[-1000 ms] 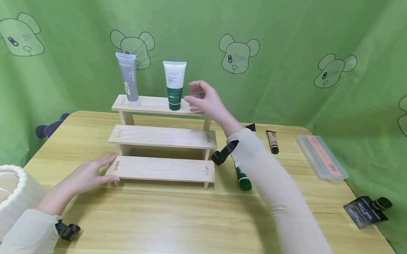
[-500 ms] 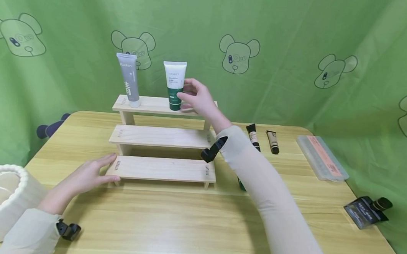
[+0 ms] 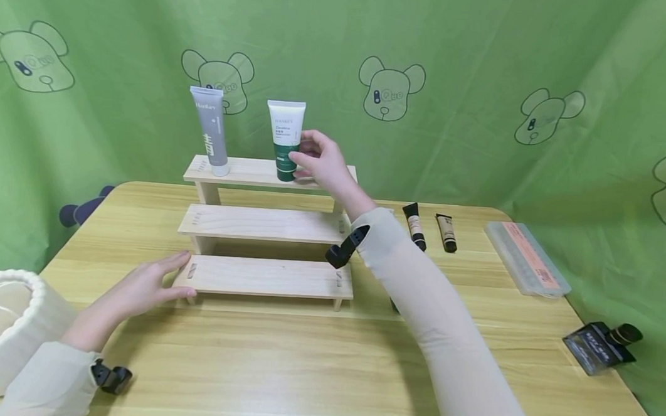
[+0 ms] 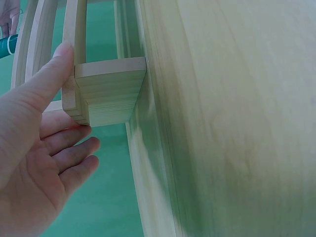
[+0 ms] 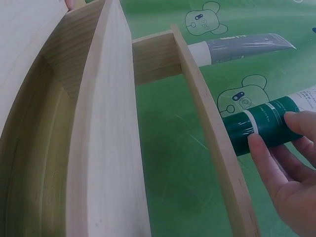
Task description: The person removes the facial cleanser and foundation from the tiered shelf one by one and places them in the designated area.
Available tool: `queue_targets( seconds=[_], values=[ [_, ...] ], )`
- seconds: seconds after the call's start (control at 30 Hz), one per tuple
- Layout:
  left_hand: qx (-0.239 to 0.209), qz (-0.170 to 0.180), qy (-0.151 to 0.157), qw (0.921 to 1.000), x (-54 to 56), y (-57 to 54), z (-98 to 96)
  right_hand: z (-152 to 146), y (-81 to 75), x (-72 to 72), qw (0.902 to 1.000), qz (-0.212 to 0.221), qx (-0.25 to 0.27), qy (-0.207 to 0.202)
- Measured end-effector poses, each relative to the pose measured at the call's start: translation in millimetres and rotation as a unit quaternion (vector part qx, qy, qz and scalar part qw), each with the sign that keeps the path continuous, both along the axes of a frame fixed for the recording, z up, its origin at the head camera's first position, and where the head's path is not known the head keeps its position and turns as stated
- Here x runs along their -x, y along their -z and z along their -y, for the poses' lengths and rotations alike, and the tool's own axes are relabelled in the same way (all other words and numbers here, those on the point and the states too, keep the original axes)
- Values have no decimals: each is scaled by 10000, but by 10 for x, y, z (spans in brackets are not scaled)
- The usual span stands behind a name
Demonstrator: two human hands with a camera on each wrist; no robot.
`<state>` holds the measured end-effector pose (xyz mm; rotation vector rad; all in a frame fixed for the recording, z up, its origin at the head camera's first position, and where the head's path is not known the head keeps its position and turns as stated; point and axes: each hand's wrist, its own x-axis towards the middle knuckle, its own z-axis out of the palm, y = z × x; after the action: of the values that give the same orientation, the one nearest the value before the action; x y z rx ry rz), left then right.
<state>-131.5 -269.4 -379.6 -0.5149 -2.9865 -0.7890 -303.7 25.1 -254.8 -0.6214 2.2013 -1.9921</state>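
A three-step wooden display shelf [image 3: 267, 277] stands on the table. My left hand [image 3: 145, 286] grips the left end of its lowest step, thumb on the front edge and index finger on the far side in the left wrist view. On the top step, a white-and-green squeeze tube [image 3: 286, 127] stands upright on its dark green cap. My right hand [image 3: 325, 162] holds this tube low on its right side, with thumb and fingers around the green part [image 5: 276, 116]. Left of it, a grey squeeze tube [image 3: 211, 129] stands on its cap, leaning slightly.
Two small black-capped tubes [image 3: 415, 227] lie right of the shelf; another item is mostly hidden under the right sleeve. A clear flat case [image 3: 527, 259] and a dark box-like item [image 3: 596, 347] lie at the right. A white fluted container [image 3: 38, 324] stands at left.
My right hand has moved left from beside the white-and-green tube and taken hold of it. The tube and my left hand have stayed in place.
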Motion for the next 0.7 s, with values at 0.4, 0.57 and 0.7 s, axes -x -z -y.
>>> queue_targets(
  seconds=[0.4,0.57,0.7],
  values=[
    [-40,1,-1,10000,5,18,5,-65,50,-61,9996,-239,-85,97],
    [-24,-19,6,10000,9,20,5,-147,75,-149,9995,-293,18,92],
    [-16,-45,9,10000,7,23,10,-244,74,-260,9994,-349,37,36]
  ],
)
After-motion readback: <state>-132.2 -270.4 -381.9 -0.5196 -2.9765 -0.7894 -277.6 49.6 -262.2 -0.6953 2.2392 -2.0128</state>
